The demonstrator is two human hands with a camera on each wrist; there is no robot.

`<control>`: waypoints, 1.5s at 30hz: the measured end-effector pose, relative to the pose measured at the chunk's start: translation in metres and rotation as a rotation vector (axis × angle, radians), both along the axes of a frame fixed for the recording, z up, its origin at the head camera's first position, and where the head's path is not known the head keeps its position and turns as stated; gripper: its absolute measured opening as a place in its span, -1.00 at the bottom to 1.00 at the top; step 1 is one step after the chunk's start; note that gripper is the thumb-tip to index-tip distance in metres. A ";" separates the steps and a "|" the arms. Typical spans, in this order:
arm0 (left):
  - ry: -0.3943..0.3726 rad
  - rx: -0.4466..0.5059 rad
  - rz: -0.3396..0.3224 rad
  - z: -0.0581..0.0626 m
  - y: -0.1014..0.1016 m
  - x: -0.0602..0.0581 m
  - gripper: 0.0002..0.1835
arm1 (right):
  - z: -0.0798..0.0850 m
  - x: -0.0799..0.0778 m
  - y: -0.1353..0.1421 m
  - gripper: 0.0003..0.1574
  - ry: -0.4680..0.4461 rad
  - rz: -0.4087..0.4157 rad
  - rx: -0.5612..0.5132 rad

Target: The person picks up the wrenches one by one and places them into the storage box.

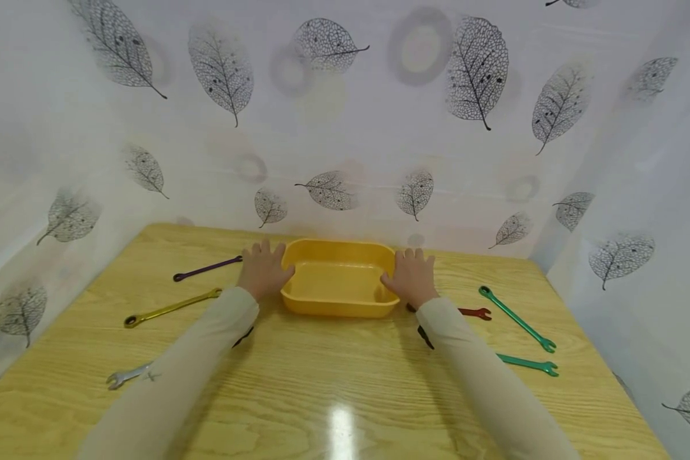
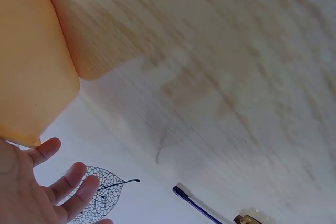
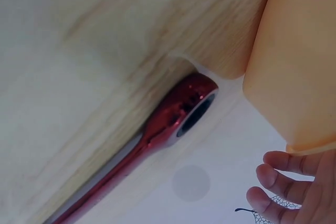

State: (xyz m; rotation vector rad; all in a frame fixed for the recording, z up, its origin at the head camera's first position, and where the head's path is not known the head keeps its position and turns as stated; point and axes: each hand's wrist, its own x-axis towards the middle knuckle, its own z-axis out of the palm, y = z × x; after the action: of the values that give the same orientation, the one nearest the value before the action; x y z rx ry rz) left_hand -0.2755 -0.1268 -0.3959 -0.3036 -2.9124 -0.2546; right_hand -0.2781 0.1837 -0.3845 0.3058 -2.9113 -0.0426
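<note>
A yellow plastic basin (image 1: 339, 309) sits near the back of the table, between the two hands. The left hand (image 1: 262, 271) is at its left rim, thumb over the edge and the other fingers spread outside. In the left wrist view its fingers (image 2: 67, 182) are loosely extended beside the basin wall (image 2: 37, 66). At the opposite rim is the right hand (image 1: 413, 278), its thumb reaching over the inner side. The right wrist view has its fingers (image 3: 283, 190) spread under the rim, apart from the wall. A red wrench (image 3: 173, 114) lies below the right hand.
Left on the wooden table (image 1: 333, 370) lie a purple wrench (image 1: 207, 268), a yellow wrench (image 1: 172, 307) and a silver wrench (image 1: 128, 374), partly behind the sleeve. Two green wrenches, one angled (image 1: 517, 318) and one nearer (image 1: 529, 363), lie right. Leaf-patterned curtain (image 1: 345, 128) surrounds the table.
</note>
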 end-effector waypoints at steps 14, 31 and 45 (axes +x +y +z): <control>-0.011 -0.016 0.000 0.001 0.002 0.018 -0.45 | 0.000 0.022 0.001 -0.37 -0.010 0.010 -0.014; -0.020 0.006 -0.001 0.004 0.002 0.041 -0.42 | -0.001 0.044 -0.001 -0.34 0.001 0.013 -0.033; 0.021 -0.010 -0.012 -0.001 0.000 0.051 -0.41 | -0.001 0.056 -0.002 -0.41 0.001 0.011 -0.030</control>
State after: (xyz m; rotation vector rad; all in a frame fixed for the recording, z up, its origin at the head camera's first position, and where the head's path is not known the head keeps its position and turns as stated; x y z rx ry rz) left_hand -0.2245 -0.1266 -0.3969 -0.3233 -2.8931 -0.2375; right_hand -0.2223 0.1820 -0.3853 0.3164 -2.9061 0.0025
